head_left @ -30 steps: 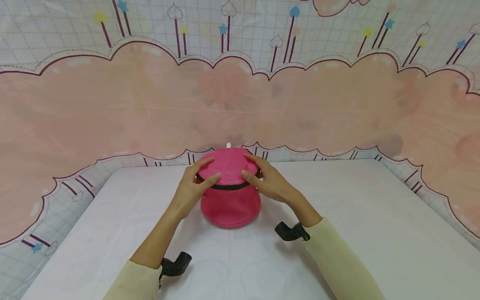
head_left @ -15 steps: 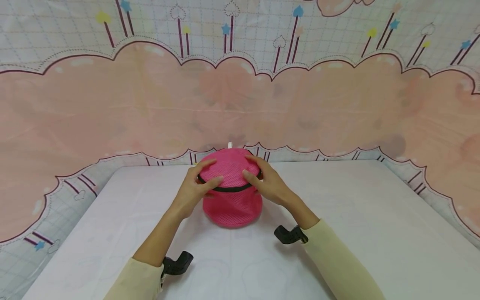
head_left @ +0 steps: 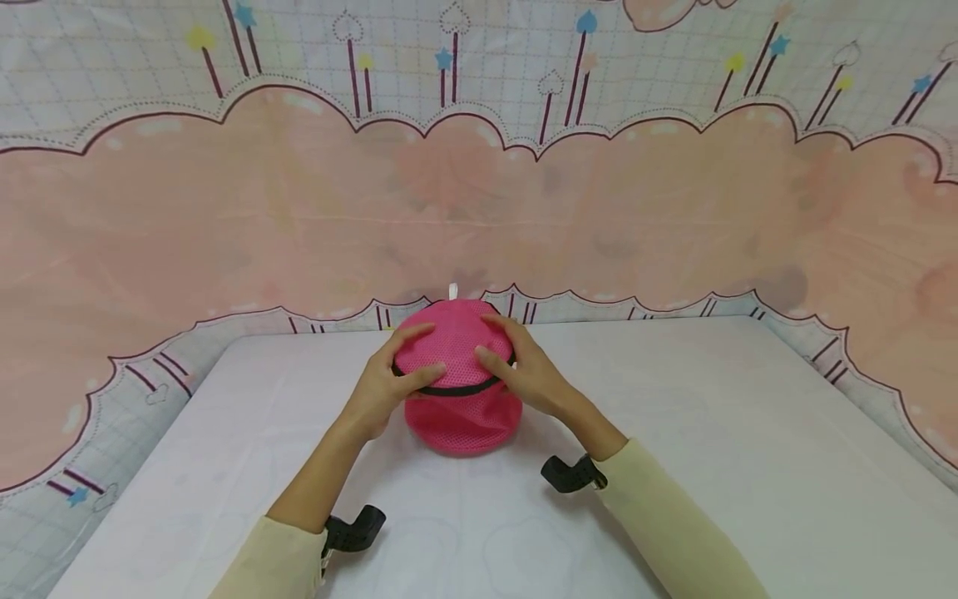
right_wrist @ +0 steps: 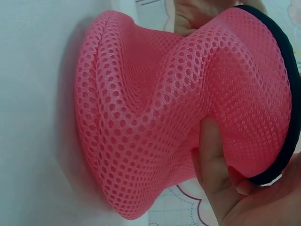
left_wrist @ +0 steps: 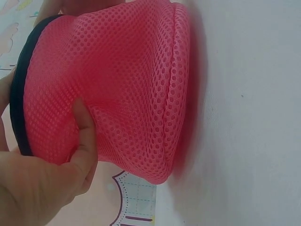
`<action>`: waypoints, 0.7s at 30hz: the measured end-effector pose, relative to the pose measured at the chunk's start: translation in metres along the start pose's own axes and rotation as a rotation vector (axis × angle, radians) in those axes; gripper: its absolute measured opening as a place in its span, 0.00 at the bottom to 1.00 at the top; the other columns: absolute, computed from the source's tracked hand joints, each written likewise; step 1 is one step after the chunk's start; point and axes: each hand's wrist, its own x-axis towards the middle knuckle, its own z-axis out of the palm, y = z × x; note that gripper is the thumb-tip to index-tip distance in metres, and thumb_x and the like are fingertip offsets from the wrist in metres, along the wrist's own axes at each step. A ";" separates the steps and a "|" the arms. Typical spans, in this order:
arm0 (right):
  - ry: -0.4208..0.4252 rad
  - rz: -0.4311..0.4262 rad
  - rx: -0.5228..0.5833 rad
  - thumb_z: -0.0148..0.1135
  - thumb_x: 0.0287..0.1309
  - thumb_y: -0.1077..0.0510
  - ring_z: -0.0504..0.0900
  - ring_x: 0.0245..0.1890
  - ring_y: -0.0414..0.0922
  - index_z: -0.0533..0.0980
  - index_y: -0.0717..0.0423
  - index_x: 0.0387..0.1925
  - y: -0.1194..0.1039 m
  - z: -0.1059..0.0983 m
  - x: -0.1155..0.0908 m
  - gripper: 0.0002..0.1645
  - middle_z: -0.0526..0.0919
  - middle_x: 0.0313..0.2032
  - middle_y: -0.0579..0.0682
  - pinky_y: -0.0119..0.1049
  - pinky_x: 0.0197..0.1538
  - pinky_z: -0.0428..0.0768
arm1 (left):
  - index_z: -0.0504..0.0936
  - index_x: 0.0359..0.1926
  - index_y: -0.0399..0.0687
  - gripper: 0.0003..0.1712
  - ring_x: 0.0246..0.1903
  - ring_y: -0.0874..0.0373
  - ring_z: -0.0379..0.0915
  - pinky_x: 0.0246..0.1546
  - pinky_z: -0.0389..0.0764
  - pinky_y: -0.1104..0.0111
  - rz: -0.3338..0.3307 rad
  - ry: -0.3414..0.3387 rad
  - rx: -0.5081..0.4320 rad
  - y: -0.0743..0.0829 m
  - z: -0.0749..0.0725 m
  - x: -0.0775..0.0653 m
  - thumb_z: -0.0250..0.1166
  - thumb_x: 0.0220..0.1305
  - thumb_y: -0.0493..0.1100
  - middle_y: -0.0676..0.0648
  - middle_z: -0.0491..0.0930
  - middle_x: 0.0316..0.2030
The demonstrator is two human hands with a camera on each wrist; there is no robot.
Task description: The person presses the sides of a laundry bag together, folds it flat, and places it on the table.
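Note:
A pink mesh laundry bag (head_left: 464, 423), round with a black band (head_left: 460, 389) near its top, stands upright at the middle of the white table. My left hand (head_left: 383, 384) grips its upper left side, the thumb over the lid and other fingers below the band. On the opposite side my right hand (head_left: 527, 370) holds the top edge in the same manner. In the left wrist view the mesh wall (left_wrist: 117, 70) is creased under the fingers. Deep folds dent the bag's wall (right_wrist: 155, 103) in the right wrist view. Its inside cannot be seen.
The white table (head_left: 674, 433) extends on all sides of the bag. Behind it hangs a printed cloth (head_left: 479, 208) with clouds and candles. A black wrist mount (head_left: 355, 528) sits on the left arm, another black mount (head_left: 569, 474) on the right.
The bag's top and black band have sunk slightly and tilt toward me, squashing the lower wall. Both hands keep their hold and move down a little with it.

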 end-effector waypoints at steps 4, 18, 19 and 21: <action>-0.003 0.012 0.008 0.55 0.62 0.40 0.62 0.64 0.53 0.56 0.44 0.71 0.000 0.002 -0.001 0.40 0.58 0.68 0.53 0.50 0.53 0.76 | 0.65 0.68 0.52 0.36 0.59 0.43 0.62 0.50 0.77 0.63 -0.007 0.002 0.008 -0.001 0.001 -0.001 0.66 0.60 0.39 0.40 0.58 0.65; 0.023 0.026 0.197 0.52 0.66 0.43 0.63 0.63 0.53 0.56 0.45 0.70 0.008 0.012 -0.005 0.35 0.59 0.67 0.53 0.49 0.54 0.76 | 0.66 0.68 0.51 0.37 0.62 0.43 0.58 0.57 0.71 0.56 -0.012 -0.008 0.039 -0.003 0.005 -0.005 0.67 0.58 0.39 0.39 0.57 0.66; 0.031 0.022 0.200 0.52 0.66 0.44 0.62 0.64 0.52 0.57 0.45 0.69 0.008 0.012 -0.005 0.34 0.60 0.67 0.53 0.50 0.57 0.74 | 0.66 0.68 0.51 0.37 0.62 0.43 0.58 0.57 0.71 0.57 -0.012 -0.009 0.033 -0.003 0.005 -0.005 0.67 0.58 0.38 0.39 0.57 0.66; 0.048 0.016 0.208 0.53 0.66 0.45 0.62 0.65 0.51 0.57 0.46 0.69 0.008 0.014 -0.005 0.33 0.60 0.67 0.53 0.49 0.61 0.68 | 0.66 0.68 0.51 0.37 0.62 0.43 0.58 0.57 0.71 0.58 -0.012 -0.008 0.021 -0.003 0.006 -0.005 0.67 0.58 0.38 0.39 0.57 0.66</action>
